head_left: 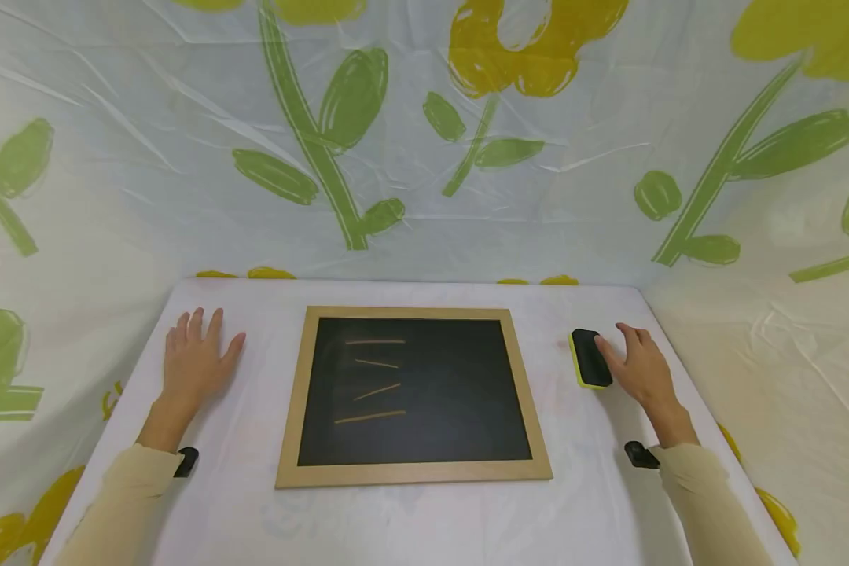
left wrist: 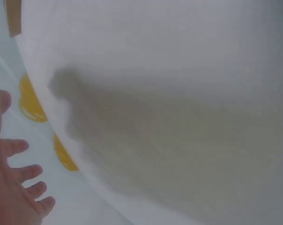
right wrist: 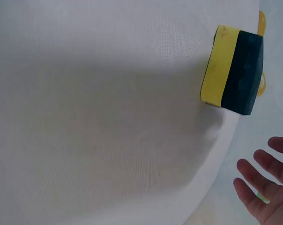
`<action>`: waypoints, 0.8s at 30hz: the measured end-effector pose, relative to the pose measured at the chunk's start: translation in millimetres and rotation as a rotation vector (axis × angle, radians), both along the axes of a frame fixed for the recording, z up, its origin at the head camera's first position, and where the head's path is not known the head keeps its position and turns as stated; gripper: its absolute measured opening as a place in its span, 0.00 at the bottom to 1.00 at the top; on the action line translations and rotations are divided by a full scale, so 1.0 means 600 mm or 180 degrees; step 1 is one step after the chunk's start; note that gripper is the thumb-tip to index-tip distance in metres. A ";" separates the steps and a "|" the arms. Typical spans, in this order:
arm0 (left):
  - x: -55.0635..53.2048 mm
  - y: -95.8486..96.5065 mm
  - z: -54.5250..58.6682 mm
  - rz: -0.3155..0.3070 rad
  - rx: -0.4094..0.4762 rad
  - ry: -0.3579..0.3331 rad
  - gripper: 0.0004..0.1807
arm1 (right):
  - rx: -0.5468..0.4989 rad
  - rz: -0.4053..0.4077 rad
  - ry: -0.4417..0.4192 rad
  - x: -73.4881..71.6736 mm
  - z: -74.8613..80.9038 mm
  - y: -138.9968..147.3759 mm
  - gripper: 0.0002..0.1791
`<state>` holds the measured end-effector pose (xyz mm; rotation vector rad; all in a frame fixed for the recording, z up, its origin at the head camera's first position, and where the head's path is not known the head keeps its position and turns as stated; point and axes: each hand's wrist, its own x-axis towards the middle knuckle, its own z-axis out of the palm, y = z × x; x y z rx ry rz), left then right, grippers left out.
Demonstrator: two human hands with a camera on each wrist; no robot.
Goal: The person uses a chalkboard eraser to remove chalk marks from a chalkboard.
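Note:
A black and yellow board eraser (head_left: 591, 358) lies on the right part of the white-covered table. My right hand (head_left: 641, 366) is just to its right, fingers loosely spread; the thumb overlaps the eraser's edge in the head view. In the right wrist view the fingers of that hand (right wrist: 270, 187) appear apart from the eraser (right wrist: 230, 70). A wood-framed chalkboard (head_left: 424, 393) lies flat in the middle, with several orange-brown chalk lines on its left half. Left of it, my left hand (head_left: 196, 362) holds nothing, its fingers spread, also seen in the left wrist view (left wrist: 12, 173).
The table (head_left: 410, 523) has a white cover and rounded far corners. A white sheet (head_left: 559, 212) printed with yellow flowers and green leaves hangs behind it and at both sides. Black straps (head_left: 640, 454) show at both wrists.

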<state>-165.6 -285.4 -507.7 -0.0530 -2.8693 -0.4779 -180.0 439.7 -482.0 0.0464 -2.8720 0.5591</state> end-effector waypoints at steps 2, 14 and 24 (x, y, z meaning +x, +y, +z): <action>0.000 0.008 0.001 0.0007 0.0022 0.0219 0.33 | -0.0028 -0.0025 0.0021 0.004 -0.001 -0.003 0.36; 0.005 0.053 0.014 0.0078 0.0451 0.0634 0.22 | -0.0104 -0.0167 -0.0063 0.021 -0.008 -0.026 0.36; 0.015 0.098 0.019 -0.0049 0.1153 0.0162 0.21 | -0.0151 -0.0191 -0.0058 0.027 -0.002 -0.040 0.36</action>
